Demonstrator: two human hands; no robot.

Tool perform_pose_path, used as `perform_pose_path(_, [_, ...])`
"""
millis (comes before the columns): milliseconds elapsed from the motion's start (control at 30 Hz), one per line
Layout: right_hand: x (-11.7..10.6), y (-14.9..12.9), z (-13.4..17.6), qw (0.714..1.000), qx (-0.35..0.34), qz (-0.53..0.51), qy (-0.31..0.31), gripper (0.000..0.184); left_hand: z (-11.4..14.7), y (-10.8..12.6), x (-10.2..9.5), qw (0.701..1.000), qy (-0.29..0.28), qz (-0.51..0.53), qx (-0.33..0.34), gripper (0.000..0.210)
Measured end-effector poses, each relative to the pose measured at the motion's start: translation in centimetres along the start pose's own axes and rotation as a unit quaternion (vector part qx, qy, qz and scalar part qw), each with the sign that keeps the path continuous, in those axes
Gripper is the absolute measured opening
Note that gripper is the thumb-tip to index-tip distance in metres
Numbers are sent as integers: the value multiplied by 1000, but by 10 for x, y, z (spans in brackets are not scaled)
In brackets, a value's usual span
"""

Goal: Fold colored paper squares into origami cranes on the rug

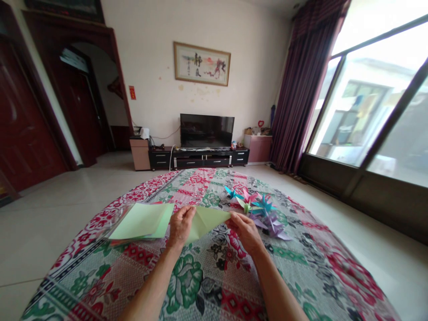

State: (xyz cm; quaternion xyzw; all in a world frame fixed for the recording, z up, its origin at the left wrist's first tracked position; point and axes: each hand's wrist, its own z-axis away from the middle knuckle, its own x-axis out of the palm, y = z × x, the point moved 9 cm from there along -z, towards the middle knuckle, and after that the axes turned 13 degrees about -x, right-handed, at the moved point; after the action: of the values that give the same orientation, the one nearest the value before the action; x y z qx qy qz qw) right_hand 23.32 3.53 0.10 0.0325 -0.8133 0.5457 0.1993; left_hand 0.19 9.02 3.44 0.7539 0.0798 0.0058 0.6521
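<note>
A light green sheet of paper (205,222), folded to a point on the right, is stretched between my two hands above the table. My left hand (181,225) pinches its left side, fingers closed on the edge. At the pointed right corner, my right hand (245,229) grips the paper between thumb and fingers. To the left lies a stack of coloured paper (142,221) with light green sheets on top. Beyond my right hand sits a cluster of folded paper cranes (264,205) in blue, pink, green and purple.
A floral patterned cloth (185,285) covers the round table. Past its far edge stand a low black TV cabinet (207,159) and a television (207,131). Dark curtains (294,89) and a large window are on the right, with wooden doors on the left.
</note>
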Motion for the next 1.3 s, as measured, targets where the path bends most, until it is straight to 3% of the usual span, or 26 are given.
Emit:
perform_pose_path(467, [-9, 5, 0, 999, 7, -7, 34, 32, 9, 15, 4, 999, -16, -25, 28, 33])
perform_pose_path(1300, [-13, 7, 0, 999, 9, 17, 34, 35, 8, 12, 6, 999, -25, -41, 19, 36])
